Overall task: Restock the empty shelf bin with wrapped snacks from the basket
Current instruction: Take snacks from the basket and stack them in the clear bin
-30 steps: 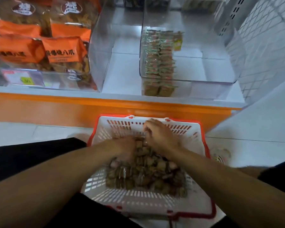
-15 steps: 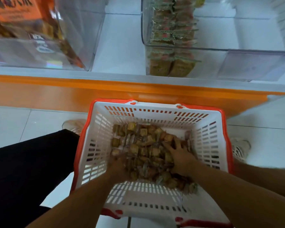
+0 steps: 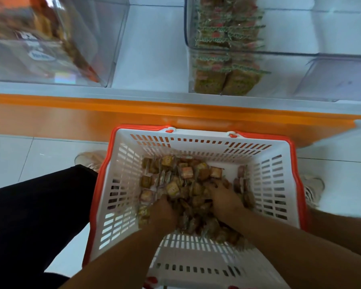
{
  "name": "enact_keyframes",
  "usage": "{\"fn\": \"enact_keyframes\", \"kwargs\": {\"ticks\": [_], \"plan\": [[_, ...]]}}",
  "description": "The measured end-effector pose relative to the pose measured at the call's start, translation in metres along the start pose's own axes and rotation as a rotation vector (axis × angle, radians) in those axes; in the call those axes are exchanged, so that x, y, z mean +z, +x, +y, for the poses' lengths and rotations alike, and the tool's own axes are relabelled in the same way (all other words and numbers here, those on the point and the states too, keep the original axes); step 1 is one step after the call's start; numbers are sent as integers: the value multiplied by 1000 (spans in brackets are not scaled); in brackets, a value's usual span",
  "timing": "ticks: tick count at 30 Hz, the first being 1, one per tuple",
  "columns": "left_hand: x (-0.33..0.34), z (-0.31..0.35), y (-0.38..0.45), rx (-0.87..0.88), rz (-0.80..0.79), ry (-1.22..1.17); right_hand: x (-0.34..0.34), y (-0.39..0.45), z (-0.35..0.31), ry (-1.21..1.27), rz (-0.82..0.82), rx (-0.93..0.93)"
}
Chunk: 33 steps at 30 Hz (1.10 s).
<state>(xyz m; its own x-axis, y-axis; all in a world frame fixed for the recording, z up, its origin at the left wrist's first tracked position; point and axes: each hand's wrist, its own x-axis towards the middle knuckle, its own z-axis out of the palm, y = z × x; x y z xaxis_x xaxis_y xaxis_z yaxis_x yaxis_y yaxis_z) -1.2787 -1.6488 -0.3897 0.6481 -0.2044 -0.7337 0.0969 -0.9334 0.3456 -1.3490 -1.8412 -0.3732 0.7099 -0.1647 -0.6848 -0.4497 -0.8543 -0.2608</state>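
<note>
A white basket with an orange rim (image 3: 123,184) stands on the floor below the shelf. A heap of small brown wrapped snacks (image 3: 188,174) lies in it. Both my hands are down in the heap. My left hand (image 3: 165,213) digs into its near left side, fingers buried among the wrappers. My right hand (image 3: 225,201) lies on the right side with its fingers curled over several snacks. Above, a clear shelf bin (image 3: 300,54) holds two rows of stacked snacks (image 3: 227,59) against its left wall; the right part of the bin is bare.
An orange shelf edge (image 3: 175,113) runs across just beyond the basket. A second clear bin (image 3: 104,59) at the upper left holds orange packets. My black trouser leg (image 3: 29,215) is left of the basket, and a shoe (image 3: 313,188) shows at its right.
The view has tilted down and closer to the basket. Both hands have drawn back from the far end of the heap toward its near side and sunk deeper into the snacks.
</note>
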Motion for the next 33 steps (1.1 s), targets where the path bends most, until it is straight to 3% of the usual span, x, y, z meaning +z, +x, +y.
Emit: {"fn": "enact_keyframes", "kwargs": {"ticks": [3, 5, 7, 10, 13, 16, 22, 27, 30, 33], "plan": [[-18, 1, 2, 73, -52, -139, -24, 6, 7, 251, -6, 39], [-30, 5, 6, 116, -106, -70, -41, 2, 9, 296, -74, 83], [-48, 15, 8, 24, -135, 15, -61, -7, 7, 294, -127, 89], [-83, 37, 1, -36, -255, -123, -100, -25, -4, 233, -146, 0], [-129, 74, -26, 31, -460, -261, -153, -56, -25, 297, -145, -161], [-180, 117, -68, 95, -502, -356, -210, -101, -50, 487, 16, -280], [-242, 180, -145, 378, -284, -771, -269, -185, -73, 522, 634, -501], [-249, 203, -174, 517, -242, -1021, -286, -198, -94, 576, 864, -683], [-258, 214, -178, 532, -347, -1228, -291, -191, -103, 622, 1022, -804], [-268, 227, -183, 588, -410, -1270, -299, -184, -101, 579, 1057, -854]]}}
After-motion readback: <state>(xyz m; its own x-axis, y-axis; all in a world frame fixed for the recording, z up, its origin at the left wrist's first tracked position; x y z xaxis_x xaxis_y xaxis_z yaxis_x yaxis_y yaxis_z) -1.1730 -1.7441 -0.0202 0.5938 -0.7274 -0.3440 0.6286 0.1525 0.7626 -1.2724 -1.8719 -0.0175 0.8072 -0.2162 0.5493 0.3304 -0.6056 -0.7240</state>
